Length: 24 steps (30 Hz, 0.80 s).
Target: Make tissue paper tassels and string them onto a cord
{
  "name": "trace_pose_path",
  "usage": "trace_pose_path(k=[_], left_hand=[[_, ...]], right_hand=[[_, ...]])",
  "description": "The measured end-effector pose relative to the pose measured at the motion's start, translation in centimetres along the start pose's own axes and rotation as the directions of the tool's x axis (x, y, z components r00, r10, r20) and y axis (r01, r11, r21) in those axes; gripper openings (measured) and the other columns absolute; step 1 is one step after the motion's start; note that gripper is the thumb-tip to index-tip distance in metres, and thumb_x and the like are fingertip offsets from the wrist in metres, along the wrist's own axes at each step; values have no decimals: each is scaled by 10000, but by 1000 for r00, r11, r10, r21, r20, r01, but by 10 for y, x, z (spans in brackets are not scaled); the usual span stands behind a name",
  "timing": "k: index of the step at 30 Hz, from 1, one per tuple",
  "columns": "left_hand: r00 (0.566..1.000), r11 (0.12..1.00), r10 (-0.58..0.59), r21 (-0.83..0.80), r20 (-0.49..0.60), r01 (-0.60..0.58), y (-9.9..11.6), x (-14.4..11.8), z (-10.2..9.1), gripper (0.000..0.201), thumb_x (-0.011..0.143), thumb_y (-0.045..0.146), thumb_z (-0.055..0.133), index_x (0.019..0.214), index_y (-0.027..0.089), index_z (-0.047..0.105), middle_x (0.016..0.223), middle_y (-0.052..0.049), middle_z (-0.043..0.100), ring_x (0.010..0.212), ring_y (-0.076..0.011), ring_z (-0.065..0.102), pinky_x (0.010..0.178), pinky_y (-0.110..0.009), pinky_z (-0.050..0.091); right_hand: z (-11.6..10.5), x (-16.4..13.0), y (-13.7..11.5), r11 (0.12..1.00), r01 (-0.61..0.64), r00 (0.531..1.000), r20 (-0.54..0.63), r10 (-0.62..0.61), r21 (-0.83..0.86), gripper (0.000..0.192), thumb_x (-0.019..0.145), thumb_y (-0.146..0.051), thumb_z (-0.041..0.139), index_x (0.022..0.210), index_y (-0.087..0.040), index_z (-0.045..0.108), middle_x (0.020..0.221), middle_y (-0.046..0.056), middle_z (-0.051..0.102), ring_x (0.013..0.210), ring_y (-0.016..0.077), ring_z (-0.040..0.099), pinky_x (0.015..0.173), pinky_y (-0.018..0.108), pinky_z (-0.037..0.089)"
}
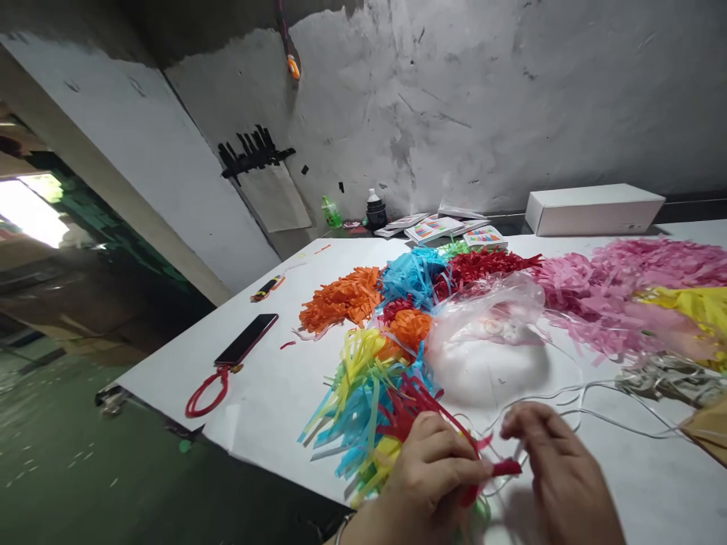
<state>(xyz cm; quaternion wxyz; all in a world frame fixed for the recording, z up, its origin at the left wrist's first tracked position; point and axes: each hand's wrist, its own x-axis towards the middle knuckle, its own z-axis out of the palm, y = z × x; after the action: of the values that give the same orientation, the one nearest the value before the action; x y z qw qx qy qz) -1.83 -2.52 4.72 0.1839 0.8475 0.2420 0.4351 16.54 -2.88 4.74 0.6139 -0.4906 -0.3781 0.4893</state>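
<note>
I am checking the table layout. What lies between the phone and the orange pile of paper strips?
In the head view, only bare white table lies between the phone and the orange pile, apart from one small red scrap.

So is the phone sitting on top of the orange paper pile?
No, the phone lies apart on the bare white table, left of the orange pile.

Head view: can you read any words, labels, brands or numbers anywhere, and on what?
No text can be read.
Booklets: colourful covers, print too small.
White box: a faint mark, too small.
Green bottle and dark bottle: labels blurred.
Phone: screen dark.
</note>
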Motion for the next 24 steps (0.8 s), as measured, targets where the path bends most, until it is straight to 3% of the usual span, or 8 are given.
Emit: trace_pose_path(k=[2,4,8,9,12,17,21,24], left_hand=[[987,997,-59,-31,151,64,6,3,-1,176,929,251,660,1096,218,703,977,-90,734,899,-204,643,877,-355,483],[962,985,-156,-43,225,170,7,10,-10,195,944,290,633,1105,228,722,1099,-110,715,985,-216,657,896,-333,511],[872,835,-489,269,-38,480,-22,39,-40,271,997,211,471,997,169,739,1037,-119,714,966,-212,669,888,-325,523],[816,732,-575,410,-55,544,-36,47,-46,265,991,214,478,984,165,738,1009,-117,716,949,-218,669,885,-339,517],[756,637,-652,503,-52,584,-75,63,-53,181,873,232,649,749,132,735,797,-124,707,810,-267,676,791,-381,519],[796,700,-603,447,-50,558,-95,68,-50,87,795,166,683,724,152,730,738,-66,694,746,-220,668,713,-304,511],[880,806,-417,355,-227,473,-66,68,-63,170,934,182,558,1007,156,709,1044,-108,683,976,-213,645,851,-328,511],[940,945,-129,247,-315,213,-36,68,-69,131,951,203,587,1035,187,687,1078,-106,683,1062,-236,614,955,-406,473]], right_hand=[[-5,6,-4,989,65,985,-169,-42,136,346,846,-512,693,754,-228,518,590,-54,487,520,102,479,469,197,419],[-7,10,-8,965,81,977,-210,-28,248,347,860,-482,688,755,-234,468,537,-94,363,434,70,337,395,171,322],[-4,9,-12,944,54,968,-251,31,326,384,742,-474,815,828,-217,543,523,-97,391,428,47,330,382,139,292],[-3,7,-12,948,46,966,-257,39,314,409,717,-491,829,838,-216,552,517,-97,395,429,47,339,382,138,294],[0,3,-8,967,31,969,-244,33,253,454,692,-541,829,836,-224,537,491,-102,378,428,59,346,388,152,307],[-12,0,11,992,-3,993,-116,18,124,402,808,-564,724,933,-242,520,533,-80,429,463,99,401,414,192,346],[-15,-1,23,1000,-6,998,-65,6,5,391,846,-571,681,977,-229,547,557,-70,458,478,91,409,430,173,351],[-4,-7,18,978,79,995,-43,-89,-195,385,876,-593,620,959,-217,614,611,-32,561,499,106,488,457,182,400]])
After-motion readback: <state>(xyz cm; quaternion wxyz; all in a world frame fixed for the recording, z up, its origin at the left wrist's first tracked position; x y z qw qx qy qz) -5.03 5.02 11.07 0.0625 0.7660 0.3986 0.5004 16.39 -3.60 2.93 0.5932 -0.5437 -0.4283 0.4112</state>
